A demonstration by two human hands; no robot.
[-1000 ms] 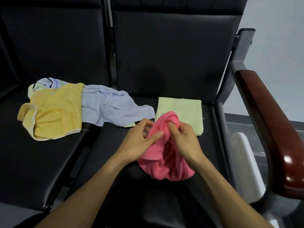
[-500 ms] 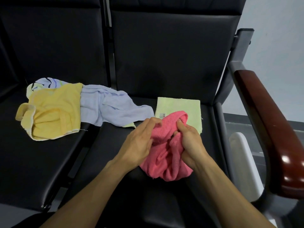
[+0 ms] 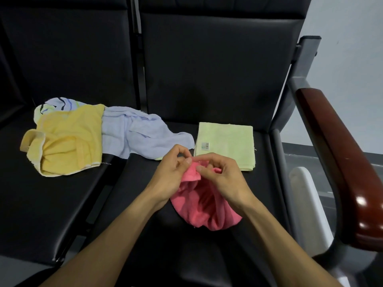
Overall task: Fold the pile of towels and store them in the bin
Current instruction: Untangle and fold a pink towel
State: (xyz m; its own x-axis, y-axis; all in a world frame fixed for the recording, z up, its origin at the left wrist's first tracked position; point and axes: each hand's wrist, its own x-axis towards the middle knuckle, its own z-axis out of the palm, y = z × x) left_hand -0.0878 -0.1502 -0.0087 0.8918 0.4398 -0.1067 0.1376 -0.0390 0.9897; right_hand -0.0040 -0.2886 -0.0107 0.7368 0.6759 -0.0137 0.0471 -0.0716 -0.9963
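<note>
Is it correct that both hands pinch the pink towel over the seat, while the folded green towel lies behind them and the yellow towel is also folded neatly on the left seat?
Not quite. In the head view the yellow towel lies crumpled, not folded. The rest holds: the left hand and right hand pinch the pink towel, and the folded green towel lies behind them.

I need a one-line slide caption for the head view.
Both hands pinch a pink towel on a black seat beside one folded green towel.

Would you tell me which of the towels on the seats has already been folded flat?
The pale green towel, a neat square behind the hands. The yellow towel and lilac towel lie crumpled, and the pink towel is bunched.
</note>
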